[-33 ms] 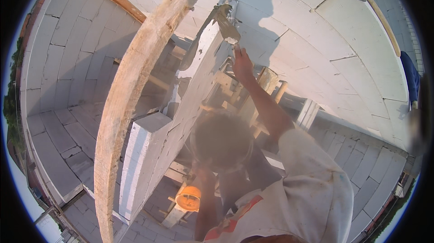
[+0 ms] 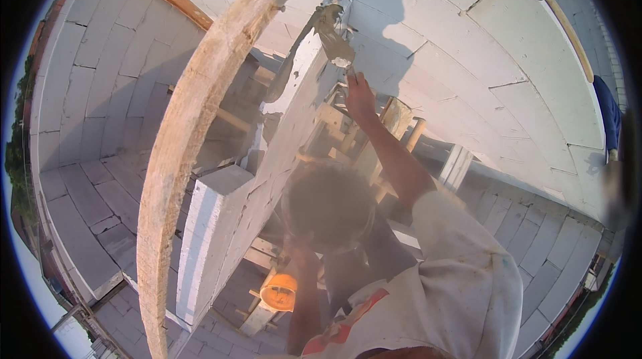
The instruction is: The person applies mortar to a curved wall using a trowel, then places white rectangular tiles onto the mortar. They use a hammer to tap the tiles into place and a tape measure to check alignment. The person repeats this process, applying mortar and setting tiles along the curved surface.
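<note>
My right hand (image 2: 360, 97) is closed around the handle of a mortar-covered trowel (image 2: 336, 43). Its blade lies against the grey mortar (image 2: 294, 58) at the far end of a white block wall (image 2: 267, 165), where this meets a larger white wall (image 2: 461, 71). My left hand (image 2: 302, 253) is blurred, at the near left edge of a round grey bucket (image 2: 328, 208). It appears to grip the bucket, though its fingers are mostly hidden. The bucket is hazy, and its contents cannot be made out clearly.
A long wooden board (image 2: 187, 132) crosses the left side, close to the view. Below lie an orange bucket (image 2: 278, 292) and wooden staging (image 2: 257, 319). A long-handled tool (image 2: 565, 31) rests at the upper right, near a person's blue clothing (image 2: 607, 115).
The wooden board appears slightly farther left. The trowel blade has shifted a little toward the upper left, still in my right hand. The bucket stays in place.
</note>
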The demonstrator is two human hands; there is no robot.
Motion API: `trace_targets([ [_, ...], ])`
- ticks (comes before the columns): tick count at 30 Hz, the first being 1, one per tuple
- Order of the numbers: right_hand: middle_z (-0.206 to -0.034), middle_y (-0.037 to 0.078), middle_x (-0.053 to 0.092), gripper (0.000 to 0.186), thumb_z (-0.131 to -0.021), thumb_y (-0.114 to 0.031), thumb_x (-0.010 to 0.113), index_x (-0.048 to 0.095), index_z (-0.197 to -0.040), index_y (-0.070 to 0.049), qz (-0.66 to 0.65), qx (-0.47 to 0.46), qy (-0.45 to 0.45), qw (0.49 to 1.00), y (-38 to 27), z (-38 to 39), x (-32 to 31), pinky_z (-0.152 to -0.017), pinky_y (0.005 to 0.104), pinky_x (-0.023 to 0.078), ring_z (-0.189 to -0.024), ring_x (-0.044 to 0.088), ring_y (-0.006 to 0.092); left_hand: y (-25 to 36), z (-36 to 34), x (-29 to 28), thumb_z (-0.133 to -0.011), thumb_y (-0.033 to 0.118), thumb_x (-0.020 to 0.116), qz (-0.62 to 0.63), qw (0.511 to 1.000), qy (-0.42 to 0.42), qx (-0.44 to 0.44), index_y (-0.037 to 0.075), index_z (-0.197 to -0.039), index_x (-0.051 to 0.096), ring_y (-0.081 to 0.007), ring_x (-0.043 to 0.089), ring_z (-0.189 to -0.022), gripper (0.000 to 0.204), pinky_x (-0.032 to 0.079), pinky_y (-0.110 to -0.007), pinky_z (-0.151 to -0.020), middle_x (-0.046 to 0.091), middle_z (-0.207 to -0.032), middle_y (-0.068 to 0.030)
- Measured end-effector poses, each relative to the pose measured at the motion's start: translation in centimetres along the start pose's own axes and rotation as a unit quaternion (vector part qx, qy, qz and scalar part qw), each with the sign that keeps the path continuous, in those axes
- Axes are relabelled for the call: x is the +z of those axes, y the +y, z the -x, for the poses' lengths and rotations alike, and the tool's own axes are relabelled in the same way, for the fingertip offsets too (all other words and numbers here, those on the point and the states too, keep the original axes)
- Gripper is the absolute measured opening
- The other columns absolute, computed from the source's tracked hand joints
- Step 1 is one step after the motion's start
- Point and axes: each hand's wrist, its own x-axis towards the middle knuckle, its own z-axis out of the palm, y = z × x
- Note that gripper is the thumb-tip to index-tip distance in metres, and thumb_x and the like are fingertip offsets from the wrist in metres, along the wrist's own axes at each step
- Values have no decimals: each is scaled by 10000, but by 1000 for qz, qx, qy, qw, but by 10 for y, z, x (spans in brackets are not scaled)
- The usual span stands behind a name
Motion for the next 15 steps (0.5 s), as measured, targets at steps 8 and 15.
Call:
trace_targets([
  [8,-1320,211,560,488,-895,-174,675,541,-1337,-17,-74,-7,-87,993,1,133,-91,-968,520,529,-1180,585,436,-5,-18,-1,-685,-88,613,-20,999,-46,1,3,-1168,695,-196,685,-976,498,522,-313,-921,732,-1102,-75],
  [15,-1111,197,658,393,-906,-220,681,595,-1232,-18,43,-39,-305,951,-19,246,-196,-846,481,576,-986,691,399,19,-37,27,-723,-58,650,-93,984,-154,20,-19,-1008,693,-125,635,-778,291,512,-269,-738,692,-903,-42],
])
